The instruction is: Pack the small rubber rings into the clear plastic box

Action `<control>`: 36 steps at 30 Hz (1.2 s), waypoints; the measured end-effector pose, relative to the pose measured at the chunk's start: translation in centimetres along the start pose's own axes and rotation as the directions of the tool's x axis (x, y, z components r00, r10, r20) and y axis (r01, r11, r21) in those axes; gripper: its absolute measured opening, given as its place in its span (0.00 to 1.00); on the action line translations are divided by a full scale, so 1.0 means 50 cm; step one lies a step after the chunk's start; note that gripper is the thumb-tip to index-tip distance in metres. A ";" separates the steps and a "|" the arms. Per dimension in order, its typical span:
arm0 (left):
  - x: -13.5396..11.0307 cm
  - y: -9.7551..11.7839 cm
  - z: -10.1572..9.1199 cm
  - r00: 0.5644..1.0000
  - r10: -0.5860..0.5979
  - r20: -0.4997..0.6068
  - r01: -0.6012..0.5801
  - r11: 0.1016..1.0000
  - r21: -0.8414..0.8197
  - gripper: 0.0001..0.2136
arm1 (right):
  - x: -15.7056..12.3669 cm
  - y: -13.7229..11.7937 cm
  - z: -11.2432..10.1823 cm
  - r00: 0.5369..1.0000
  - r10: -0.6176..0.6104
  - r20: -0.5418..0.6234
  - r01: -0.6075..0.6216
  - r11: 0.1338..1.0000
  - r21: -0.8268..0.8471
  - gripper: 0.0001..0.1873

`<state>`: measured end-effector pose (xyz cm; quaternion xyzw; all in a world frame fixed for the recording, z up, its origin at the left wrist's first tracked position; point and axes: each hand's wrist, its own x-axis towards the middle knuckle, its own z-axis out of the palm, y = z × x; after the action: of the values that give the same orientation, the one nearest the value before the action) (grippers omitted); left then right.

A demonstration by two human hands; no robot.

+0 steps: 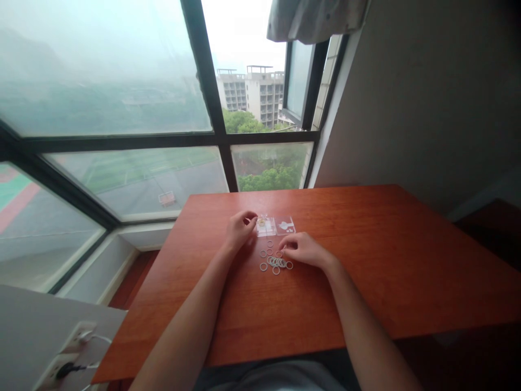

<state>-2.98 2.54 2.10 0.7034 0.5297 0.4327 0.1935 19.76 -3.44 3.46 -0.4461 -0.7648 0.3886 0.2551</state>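
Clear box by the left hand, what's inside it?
Inside the clear box, something small and yellowish shows, too tiny to name. The left hand's fingertips seem to cover its left edge, so I can't see there.

No signs, no labels — nothing legible

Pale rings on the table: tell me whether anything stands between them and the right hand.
Nothing visible stands between the right hand and the pale rings: its fingers are at the group's upper-right edge, contact unclear. The clear box lies beyond the rings, not between.
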 end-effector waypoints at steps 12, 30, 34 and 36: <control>0.000 -0.001 0.002 1.000 -0.007 0.011 0.007 1.000 0.027 0.08 | -0.006 0.019 -0.004 0.977 0.057 0.205 -0.056 0.998 -0.010 0.08; -0.008 0.031 0.002 0.993 0.065 0.096 -0.057 0.995 -0.083 0.08 | 0.018 0.020 -0.008 0.918 0.027 -0.396 0.034 0.989 0.147 0.09; -0.018 0.079 0.003 0.945 0.232 0.230 -0.192 0.964 -0.184 0.08 | 0.018 0.020 -0.006 0.910 0.032 -0.414 0.035 0.988 0.153 0.10; -0.022 0.097 0.006 0.912 0.293 0.286 -0.242 0.949 -0.200 0.07 | 0.019 0.021 -0.004 0.908 0.032 -0.417 0.036 0.987 0.155 0.10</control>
<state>0.01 -0.18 5.04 0.8109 0.3544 0.3798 0.2696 19.96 -2.20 2.77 -0.4964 -0.6594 0.3434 0.4482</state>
